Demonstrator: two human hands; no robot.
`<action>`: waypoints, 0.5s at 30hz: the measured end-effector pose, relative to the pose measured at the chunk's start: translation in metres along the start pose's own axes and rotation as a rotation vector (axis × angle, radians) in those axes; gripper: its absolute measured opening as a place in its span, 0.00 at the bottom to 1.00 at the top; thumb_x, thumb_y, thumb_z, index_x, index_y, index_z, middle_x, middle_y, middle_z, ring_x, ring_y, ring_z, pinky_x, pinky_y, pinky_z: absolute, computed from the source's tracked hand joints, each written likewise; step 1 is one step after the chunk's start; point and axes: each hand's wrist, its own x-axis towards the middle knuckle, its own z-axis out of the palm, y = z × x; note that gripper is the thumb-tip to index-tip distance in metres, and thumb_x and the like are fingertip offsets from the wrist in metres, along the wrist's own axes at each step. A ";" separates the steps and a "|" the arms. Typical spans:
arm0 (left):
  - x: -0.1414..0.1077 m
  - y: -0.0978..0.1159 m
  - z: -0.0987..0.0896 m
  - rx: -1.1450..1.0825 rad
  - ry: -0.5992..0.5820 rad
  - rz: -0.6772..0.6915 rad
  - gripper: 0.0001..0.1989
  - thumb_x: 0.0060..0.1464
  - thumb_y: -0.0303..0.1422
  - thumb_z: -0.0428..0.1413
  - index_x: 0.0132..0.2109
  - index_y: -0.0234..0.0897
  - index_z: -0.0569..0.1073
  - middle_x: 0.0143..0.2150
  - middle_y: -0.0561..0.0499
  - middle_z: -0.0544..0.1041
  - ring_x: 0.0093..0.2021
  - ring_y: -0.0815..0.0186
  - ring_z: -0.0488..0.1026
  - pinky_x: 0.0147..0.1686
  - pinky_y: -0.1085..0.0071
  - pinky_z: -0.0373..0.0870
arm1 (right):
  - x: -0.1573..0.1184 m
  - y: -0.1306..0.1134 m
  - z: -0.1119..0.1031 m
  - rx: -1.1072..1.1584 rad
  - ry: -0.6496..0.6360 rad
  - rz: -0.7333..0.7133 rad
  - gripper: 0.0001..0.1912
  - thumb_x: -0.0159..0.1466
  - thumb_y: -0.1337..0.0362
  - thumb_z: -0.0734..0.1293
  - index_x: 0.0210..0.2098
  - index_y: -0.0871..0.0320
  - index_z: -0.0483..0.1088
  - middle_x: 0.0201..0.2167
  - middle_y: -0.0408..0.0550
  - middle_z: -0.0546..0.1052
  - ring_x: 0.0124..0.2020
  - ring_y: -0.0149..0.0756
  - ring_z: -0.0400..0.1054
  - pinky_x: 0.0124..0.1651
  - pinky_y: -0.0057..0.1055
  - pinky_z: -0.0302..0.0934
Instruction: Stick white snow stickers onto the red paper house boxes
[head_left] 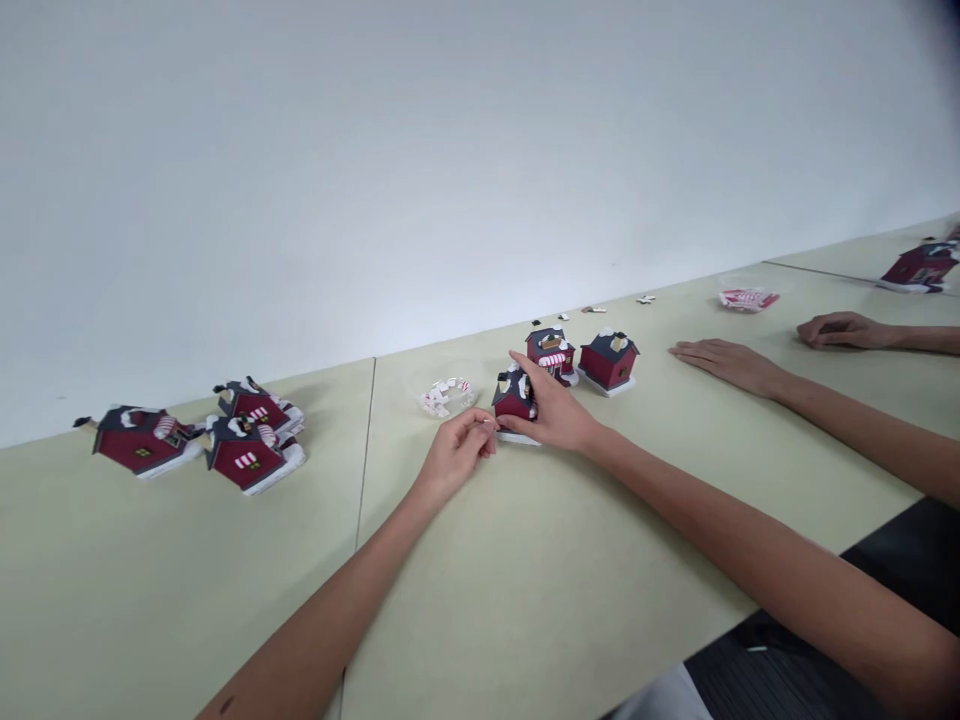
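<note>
My right hand [559, 412] is wrapped round a small red model house [513, 400] with a dark, snow-topped roof and a white base, which stands on the table. Just left of that house, my left hand [459, 447] is closed in a pinch beside its lower wall. Whatever small piece the left fingertips may hold is too small to make out. Behind the held house stands another red house [553, 352] with a red-and-white striped awning. A third house [609, 360] sits to the right of my right hand.
A clear dish [448, 397] holds small white and striped pieces. Several red houses [251, 455] stand at left. Loose bits [594, 310] lie near the wall. At right, a co-worker's hands [727, 365] rest near a dish of red-and-white pieces [748, 299]; another house [919, 268] stands beyond.
</note>
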 end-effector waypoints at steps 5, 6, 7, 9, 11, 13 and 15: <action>0.002 -0.002 -0.002 -0.018 0.019 -0.031 0.08 0.59 0.34 0.47 0.35 0.37 0.67 0.21 0.56 0.66 0.21 0.70 0.60 0.23 0.74 0.57 | 0.000 0.001 0.002 0.017 -0.007 0.021 0.50 0.62 0.45 0.69 0.73 0.54 0.40 0.71 0.59 0.54 0.70 0.54 0.52 0.68 0.53 0.53; 0.002 -0.002 -0.002 -0.012 0.034 -0.032 0.09 0.60 0.35 0.46 0.36 0.37 0.68 0.21 0.56 0.65 0.22 0.69 0.60 0.23 0.73 0.56 | 0.000 0.001 0.002 0.017 -0.008 0.023 0.50 0.62 0.46 0.69 0.73 0.54 0.40 0.71 0.59 0.54 0.70 0.54 0.52 0.68 0.53 0.53; 0.002 -0.003 -0.002 -0.002 0.048 -0.028 0.10 0.60 0.36 0.46 0.36 0.37 0.68 0.21 0.56 0.64 0.22 0.69 0.60 0.23 0.73 0.56 | 0.000 0.001 0.002 0.016 -0.009 0.026 0.50 0.63 0.46 0.69 0.73 0.53 0.40 0.71 0.59 0.55 0.70 0.54 0.52 0.68 0.53 0.53; 0.002 -0.004 -0.002 0.031 0.067 -0.008 0.13 0.62 0.38 0.45 0.36 0.37 0.69 0.21 0.56 0.62 0.22 0.69 0.58 0.23 0.73 0.55 | 0.000 0.000 0.003 0.008 -0.010 0.034 0.49 0.63 0.47 0.68 0.73 0.53 0.39 0.71 0.58 0.55 0.70 0.55 0.52 0.67 0.54 0.54; 0.001 -0.005 -0.002 0.082 0.082 0.026 0.14 0.63 0.40 0.46 0.37 0.37 0.71 0.21 0.57 0.60 0.22 0.69 0.56 0.23 0.72 0.54 | 0.000 -0.003 0.003 -0.007 -0.006 0.040 0.49 0.63 0.46 0.68 0.73 0.53 0.39 0.71 0.58 0.55 0.70 0.55 0.52 0.67 0.54 0.54; -0.001 -0.006 -0.002 0.126 0.126 0.064 0.15 0.64 0.42 0.47 0.41 0.38 0.73 0.21 0.57 0.61 0.22 0.69 0.58 0.25 0.72 0.55 | 0.000 -0.006 0.004 -0.026 0.005 0.041 0.49 0.63 0.45 0.68 0.73 0.54 0.40 0.71 0.58 0.56 0.69 0.56 0.53 0.66 0.54 0.55; -0.002 -0.007 -0.003 0.139 0.175 0.101 0.15 0.65 0.43 0.47 0.47 0.39 0.72 0.24 0.56 0.65 0.24 0.68 0.61 0.27 0.72 0.59 | 0.000 -0.009 0.004 -0.045 0.012 0.039 0.49 0.63 0.44 0.68 0.73 0.54 0.41 0.70 0.58 0.57 0.69 0.56 0.54 0.65 0.54 0.57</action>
